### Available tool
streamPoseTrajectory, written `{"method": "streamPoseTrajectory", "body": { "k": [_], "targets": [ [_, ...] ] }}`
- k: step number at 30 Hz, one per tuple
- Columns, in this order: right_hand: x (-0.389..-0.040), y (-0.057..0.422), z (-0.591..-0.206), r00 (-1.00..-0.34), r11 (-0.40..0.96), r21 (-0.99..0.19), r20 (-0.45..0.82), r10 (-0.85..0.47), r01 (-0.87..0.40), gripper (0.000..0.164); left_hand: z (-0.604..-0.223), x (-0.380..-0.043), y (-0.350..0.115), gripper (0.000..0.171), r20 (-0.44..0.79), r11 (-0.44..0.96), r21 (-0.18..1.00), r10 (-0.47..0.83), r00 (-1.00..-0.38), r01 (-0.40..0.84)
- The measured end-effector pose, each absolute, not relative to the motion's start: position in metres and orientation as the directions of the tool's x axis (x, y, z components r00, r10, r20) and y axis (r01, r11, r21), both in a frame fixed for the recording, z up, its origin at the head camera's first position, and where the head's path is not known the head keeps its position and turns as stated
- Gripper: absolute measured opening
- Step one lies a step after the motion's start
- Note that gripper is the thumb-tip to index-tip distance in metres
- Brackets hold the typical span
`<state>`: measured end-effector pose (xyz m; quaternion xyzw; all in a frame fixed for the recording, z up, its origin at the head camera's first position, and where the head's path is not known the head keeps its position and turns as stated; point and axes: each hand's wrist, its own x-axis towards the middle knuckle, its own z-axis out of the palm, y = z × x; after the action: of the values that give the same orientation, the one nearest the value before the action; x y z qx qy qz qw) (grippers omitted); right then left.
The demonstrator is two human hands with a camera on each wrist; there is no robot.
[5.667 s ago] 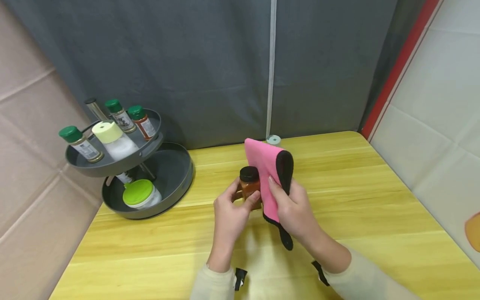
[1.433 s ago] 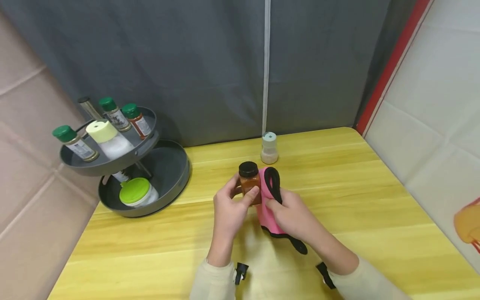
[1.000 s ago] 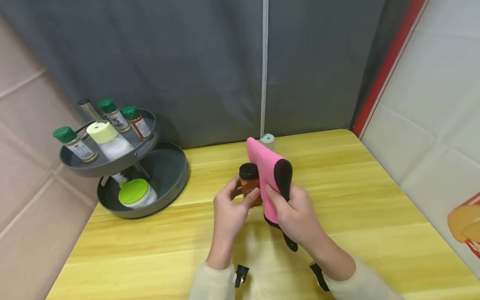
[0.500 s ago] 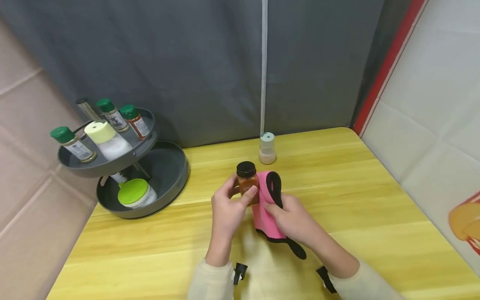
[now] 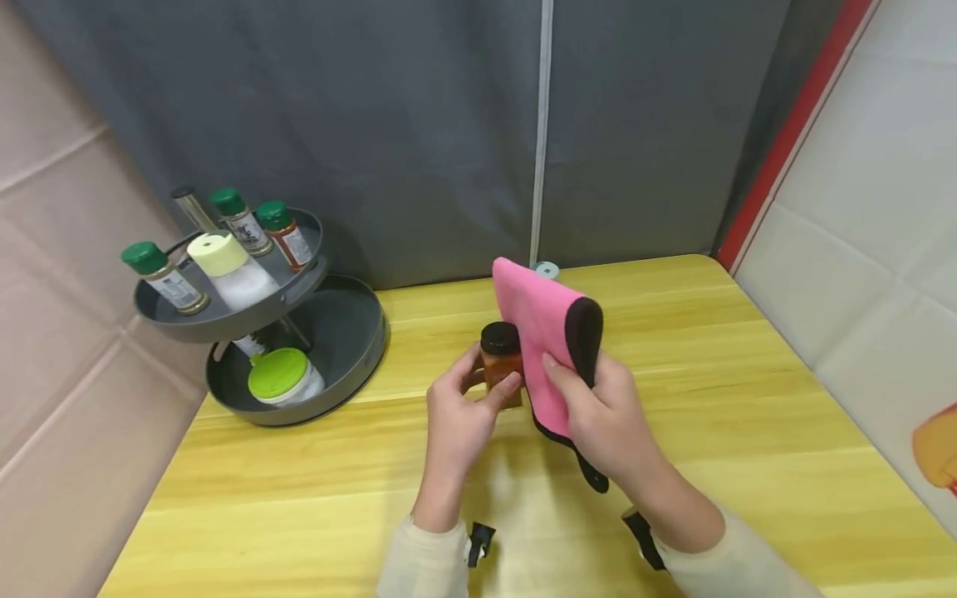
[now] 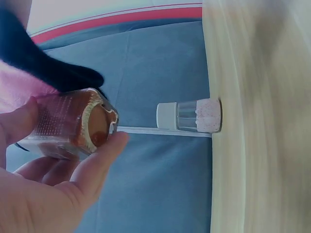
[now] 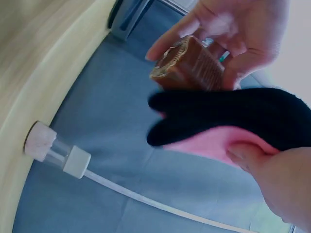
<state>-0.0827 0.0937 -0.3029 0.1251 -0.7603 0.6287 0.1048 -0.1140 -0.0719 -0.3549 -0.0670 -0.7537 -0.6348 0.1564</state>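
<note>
My left hand (image 5: 459, 419) grips a spice jar (image 5: 501, 365) with a black lid and reddish-brown contents, held above the table. In the left wrist view the bottom of the jar (image 6: 99, 126) faces the camera, fingers and thumb around its sides. My right hand (image 5: 609, 415) pinches a folded pink cloth (image 5: 538, 320) with black edging, thumb on the near face. The cloth lies along the right side of the jar. In the right wrist view the cloth's black edge (image 7: 223, 109) runs just beside the jar (image 7: 187, 65).
A two-tier grey rack (image 5: 370, 365) stands at left. Its upper tray carries several green-capped spice jars and a yellow-capped bottle (image 5: 235, 274); a green-lidded tub (image 5: 280, 378) sits below. A small shaker (image 6: 189, 115) stands at the table's back, mostly behind the cloth in the head view.
The right hand and cloth move up and down along the jar; since half a second ago the cloth has risen and covers most of the shaker. The left hand keeps its grip.
</note>
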Motion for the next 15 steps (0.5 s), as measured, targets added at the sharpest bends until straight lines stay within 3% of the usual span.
{"method": "streamPoseTrajectory", "body": {
  "k": [7,15],
  "targets": [
    [-0.09,0.084,-0.317,-0.953,0.215,-0.929,0.284,-0.109,-0.301,0.019,-0.356,-0.115,-0.075,0.044,0.329,0.184,0.935,-0.133,-0.935,0.303],
    [-0.105,0.084,-0.339,-0.982,0.249,-0.965,0.041,-0.185,-0.087,0.021,-0.356,-0.12,-0.081,0.046,0.316,0.183,0.941,-0.178,-0.932,0.284]
  ]
}}
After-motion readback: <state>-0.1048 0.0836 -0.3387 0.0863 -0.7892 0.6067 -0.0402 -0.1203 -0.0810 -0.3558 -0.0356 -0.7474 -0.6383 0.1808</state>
